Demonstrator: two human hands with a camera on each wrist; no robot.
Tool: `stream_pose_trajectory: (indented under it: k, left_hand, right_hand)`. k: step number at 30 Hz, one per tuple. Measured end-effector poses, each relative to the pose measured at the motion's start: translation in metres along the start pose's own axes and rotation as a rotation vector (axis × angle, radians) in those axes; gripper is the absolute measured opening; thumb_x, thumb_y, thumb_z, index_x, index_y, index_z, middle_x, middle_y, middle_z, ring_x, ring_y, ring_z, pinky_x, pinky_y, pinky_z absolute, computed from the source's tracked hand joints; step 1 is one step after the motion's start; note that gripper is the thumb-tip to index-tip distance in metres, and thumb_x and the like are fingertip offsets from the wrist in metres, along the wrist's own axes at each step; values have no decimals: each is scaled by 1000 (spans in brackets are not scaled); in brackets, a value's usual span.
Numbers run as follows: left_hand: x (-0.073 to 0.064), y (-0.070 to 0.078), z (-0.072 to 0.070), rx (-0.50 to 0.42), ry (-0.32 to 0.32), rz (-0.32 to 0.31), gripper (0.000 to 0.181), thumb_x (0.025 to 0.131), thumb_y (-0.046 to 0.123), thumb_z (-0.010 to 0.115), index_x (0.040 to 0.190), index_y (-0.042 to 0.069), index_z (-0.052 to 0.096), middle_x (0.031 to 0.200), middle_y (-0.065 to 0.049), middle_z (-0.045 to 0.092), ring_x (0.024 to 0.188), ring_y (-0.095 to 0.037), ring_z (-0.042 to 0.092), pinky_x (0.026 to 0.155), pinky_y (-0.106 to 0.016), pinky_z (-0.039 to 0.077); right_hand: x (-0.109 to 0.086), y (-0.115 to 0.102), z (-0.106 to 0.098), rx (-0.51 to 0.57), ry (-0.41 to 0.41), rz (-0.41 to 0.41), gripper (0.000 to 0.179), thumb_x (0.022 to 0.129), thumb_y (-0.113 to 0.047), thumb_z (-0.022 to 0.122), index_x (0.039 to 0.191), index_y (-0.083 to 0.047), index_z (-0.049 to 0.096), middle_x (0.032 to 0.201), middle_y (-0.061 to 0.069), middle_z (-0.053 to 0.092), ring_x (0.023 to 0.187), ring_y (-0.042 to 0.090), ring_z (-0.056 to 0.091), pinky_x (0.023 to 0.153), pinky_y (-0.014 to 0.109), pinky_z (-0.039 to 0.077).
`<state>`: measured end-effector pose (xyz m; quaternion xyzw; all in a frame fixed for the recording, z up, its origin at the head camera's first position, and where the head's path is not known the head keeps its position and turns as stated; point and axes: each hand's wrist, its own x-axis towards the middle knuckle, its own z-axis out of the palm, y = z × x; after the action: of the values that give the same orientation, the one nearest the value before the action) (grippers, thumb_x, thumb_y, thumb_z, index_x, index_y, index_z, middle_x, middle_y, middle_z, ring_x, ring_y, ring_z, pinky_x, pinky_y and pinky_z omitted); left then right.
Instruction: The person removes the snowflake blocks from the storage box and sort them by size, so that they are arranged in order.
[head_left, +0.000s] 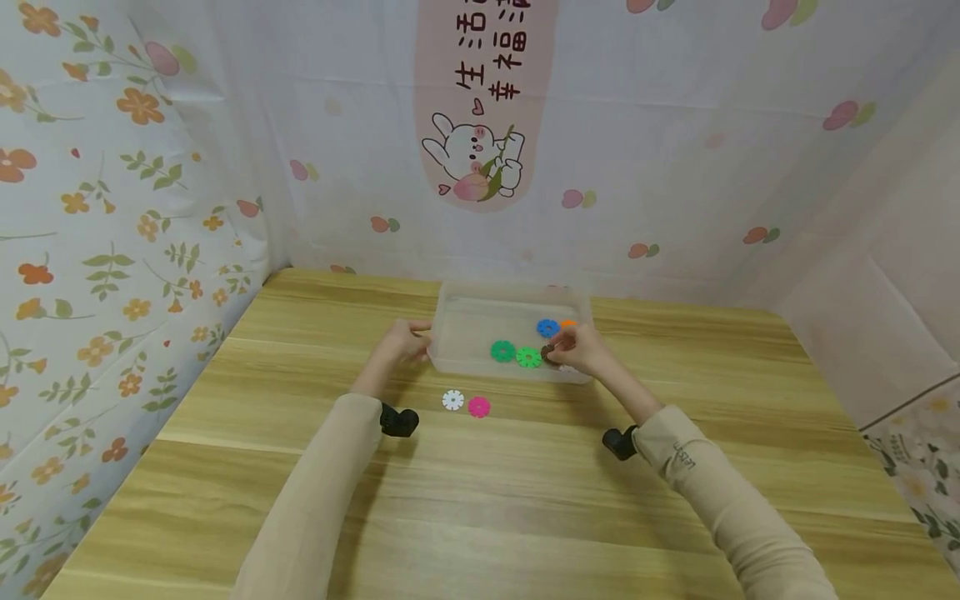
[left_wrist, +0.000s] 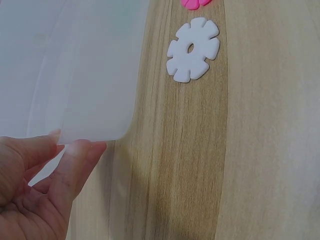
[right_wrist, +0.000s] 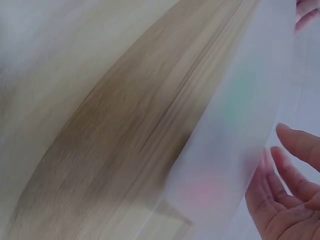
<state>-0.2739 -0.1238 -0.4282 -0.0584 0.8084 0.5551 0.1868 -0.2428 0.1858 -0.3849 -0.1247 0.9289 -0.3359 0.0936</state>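
Note:
At the left end of a translucent plastic box (head_left: 459, 364), my left hand (head_left: 406, 342) pinches the rim between thumb and fingers. The left wrist view shows these fingertips (left_wrist: 80, 147) on the box edge. My right hand (head_left: 581, 350) reaches over the box's right end, bent fingers at a brown notched disc (head_left: 548, 356); I cannot tell whether they grip it. In the right wrist view, the box wall hides part of these fingers (right_wrist: 297, 145). Beside the brown disc lie a bright green disc (head_left: 522, 363) and a darker green disc (head_left: 494, 352).
A blue disc (head_left: 543, 330) and an orange disc (head_left: 567, 322) are farther back in the box. On the wooden table (head_left: 480, 500), in front of it, lie a white notched disc (head_left: 447, 401) and a pink disc (head_left: 473, 408). A patterned cloth (head_left: 337, 150) hangs behind.

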Motion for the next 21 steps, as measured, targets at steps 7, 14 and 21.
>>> stream_pose_trajectory:
  k: [7,14,21]
  left_hand:
    - [12,0,5,71,32,-90,43,90,4,53,132,9,49,113,-22,61,69,-14,63,65,-27,56]
    - [43,-31,-1,0,-17,-43,42,86,6,61,128,11,55,103,-23,63,64,-16,63,58,-27,56]
    - [-20,17,4,27,3,-95,44,91,1,49,135,0,43,121,-29,54,64,-9,57,57,-16,52]
  right_hand:
    - [3,12,-1,-98,-31,92,30,80,-8,68,102,10,61,93,21,61,85,28,56,72,33,50]
    - [6,14,2,-191,-75,154,34,75,-7,72,99,14,60,94,24,62,86,31,58,75,37,53]
    - [11,14,7,-294,-86,120,25,77,-5,70,88,16,62,97,26,57,90,34,56,80,40,53]
